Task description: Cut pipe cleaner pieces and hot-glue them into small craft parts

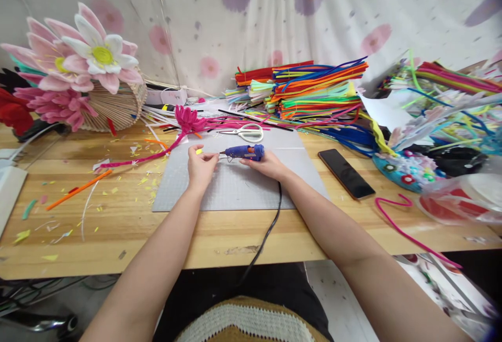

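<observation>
Left hand (201, 167) pinches a small yellow piece (198, 151), right hand (268, 165) grips a blue glue gun (242, 151), forearms angled inward.

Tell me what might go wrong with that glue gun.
The nozzle of the glue gun sits close to the left hand, so it might burn a finger if hot. Its black cord droops over the edge of the table; a snag could tug it from the right hand.

- glue gun (242, 152): blue, some orange shows
- small piece (198, 151): yellow
- mat (235, 190): grey, fine grid
- scissors (240, 132): white handles
- fuzzy flower (190, 118): magenta
- phone (347, 174): black
- backdrop cloth (251, 28): whitish, pink/purple flowers
</observation>
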A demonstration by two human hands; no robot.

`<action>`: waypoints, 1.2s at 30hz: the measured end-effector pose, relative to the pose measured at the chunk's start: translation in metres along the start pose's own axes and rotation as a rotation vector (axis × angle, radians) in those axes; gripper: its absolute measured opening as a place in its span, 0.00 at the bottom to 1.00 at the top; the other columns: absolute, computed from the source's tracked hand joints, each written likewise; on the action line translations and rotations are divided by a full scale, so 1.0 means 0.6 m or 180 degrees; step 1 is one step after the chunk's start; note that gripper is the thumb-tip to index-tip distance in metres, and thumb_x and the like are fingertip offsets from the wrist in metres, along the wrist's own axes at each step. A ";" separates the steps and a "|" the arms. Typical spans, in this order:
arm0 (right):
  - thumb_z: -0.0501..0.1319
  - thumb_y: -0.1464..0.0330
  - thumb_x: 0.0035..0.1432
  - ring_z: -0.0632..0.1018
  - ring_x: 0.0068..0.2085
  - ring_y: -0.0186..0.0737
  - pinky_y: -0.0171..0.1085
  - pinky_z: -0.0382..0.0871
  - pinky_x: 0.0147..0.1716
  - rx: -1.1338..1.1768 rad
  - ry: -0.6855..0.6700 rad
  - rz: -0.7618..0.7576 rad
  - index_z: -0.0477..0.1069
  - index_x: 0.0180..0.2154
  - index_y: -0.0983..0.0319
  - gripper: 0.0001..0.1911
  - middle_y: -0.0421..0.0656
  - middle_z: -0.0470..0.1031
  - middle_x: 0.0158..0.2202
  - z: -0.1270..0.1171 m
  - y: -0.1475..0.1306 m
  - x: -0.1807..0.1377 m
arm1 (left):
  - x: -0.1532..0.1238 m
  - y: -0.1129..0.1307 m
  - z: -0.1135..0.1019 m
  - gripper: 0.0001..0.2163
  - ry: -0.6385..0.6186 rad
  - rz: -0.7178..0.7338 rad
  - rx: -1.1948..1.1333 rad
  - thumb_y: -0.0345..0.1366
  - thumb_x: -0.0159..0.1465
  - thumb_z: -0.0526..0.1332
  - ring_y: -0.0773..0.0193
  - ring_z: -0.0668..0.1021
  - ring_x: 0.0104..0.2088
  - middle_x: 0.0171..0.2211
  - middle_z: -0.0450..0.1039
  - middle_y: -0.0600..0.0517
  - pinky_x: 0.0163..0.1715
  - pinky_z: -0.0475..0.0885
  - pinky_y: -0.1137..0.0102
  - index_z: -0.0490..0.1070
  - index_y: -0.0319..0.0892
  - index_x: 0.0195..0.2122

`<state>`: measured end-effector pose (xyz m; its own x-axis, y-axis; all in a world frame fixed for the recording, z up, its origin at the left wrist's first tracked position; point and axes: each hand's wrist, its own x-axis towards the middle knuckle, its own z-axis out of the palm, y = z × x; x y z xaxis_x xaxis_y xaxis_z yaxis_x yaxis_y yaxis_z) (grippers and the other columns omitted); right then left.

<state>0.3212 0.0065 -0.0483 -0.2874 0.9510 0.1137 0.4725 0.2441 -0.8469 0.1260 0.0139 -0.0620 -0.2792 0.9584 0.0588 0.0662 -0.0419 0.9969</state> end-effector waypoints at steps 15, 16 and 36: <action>0.61 0.52 0.45 0.70 0.27 0.33 0.34 0.65 0.29 0.0114 0.0289 0.0165 0.72 0.34 0.64 0.22 0.41 0.71 0.26 -0.021 -0.004 -0.001 | -0.001 0.014 -0.002 0.22 0.0195 0.0044 -0.0383 0.32 0.46 0.64 0.67 0.76 0.26 0.26 0.72 0.55 0.22 0.70 0.75 0.56 0.43 0.40; 0.61 0.52 0.44 0.69 0.26 0.32 0.34 0.64 0.27 0.0148 0.0356 0.0231 0.72 0.33 0.64 0.22 0.40 0.71 0.25 -0.027 -0.005 -0.002 | 0.000 0.018 -0.003 0.22 0.0293 0.0017 -0.0456 0.31 0.46 0.64 0.67 0.76 0.26 0.26 0.72 0.55 0.22 0.69 0.75 0.56 0.43 0.40; 0.59 0.46 0.42 0.75 0.39 0.46 0.42 0.66 0.38 -0.1208 0.1357 0.1468 0.72 0.41 0.64 0.31 0.51 0.75 0.38 -0.152 0.100 -0.009 | 0.036 0.038 -0.046 0.17 0.1327 -0.0165 -0.1211 0.27 0.49 0.62 0.75 0.70 0.22 0.28 0.68 0.57 0.19 0.64 0.79 0.53 0.44 0.35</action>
<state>0.4272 0.0334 -0.0523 0.3228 0.9453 0.0470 0.7454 -0.2234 -0.6281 0.0949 0.0259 -0.0366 -0.6328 0.7726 -0.0521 -0.2859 -0.1705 0.9430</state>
